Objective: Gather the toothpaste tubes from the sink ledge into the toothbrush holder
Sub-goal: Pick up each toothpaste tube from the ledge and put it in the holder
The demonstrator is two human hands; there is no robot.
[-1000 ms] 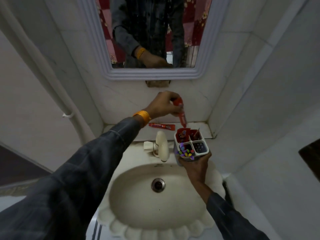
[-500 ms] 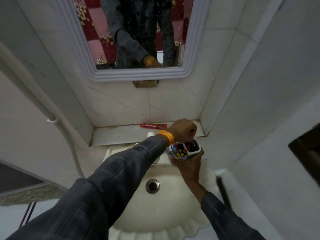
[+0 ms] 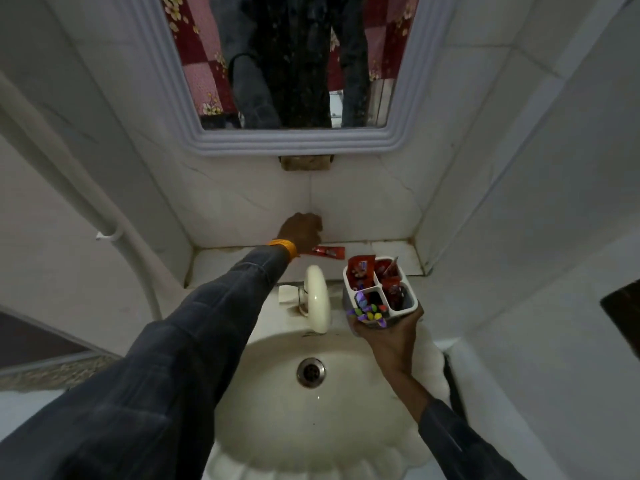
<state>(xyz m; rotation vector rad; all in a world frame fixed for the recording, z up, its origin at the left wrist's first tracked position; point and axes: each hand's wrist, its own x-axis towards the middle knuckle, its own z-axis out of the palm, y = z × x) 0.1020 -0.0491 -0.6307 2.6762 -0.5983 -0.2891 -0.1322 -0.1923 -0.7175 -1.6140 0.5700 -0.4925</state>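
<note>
A red toothpaste tube (image 3: 329, 252) lies flat on the white sink ledge (image 3: 391, 252) against the back wall. My left hand (image 3: 302, 233) rests over the tube's left end with its fingers curled down on it; that end is hidden. My right hand (image 3: 385, 330) holds the white toothbrush holder (image 3: 408, 301) from below, above the right side of the sink and just in front of the ledge. Red toothpaste tubes (image 3: 360, 271) stand in the holder's rear and right compartments. Colourful toothbrushes (image 3: 369, 311) fill the near-left one.
A white tap (image 3: 317, 297) stands between my arms at the back of the sink basin (image 3: 277, 427), whose drain (image 3: 310, 371) is in the middle. A framed mirror (image 3: 294, 142) hangs above the ledge. Tiled walls close in on both sides; a white pipe (image 3: 114, 233) runs down at left.
My left hand left the holder, where it had put a tube in, and moved back and left to the tube on the ledge. The right hand still holds the holder.
</note>
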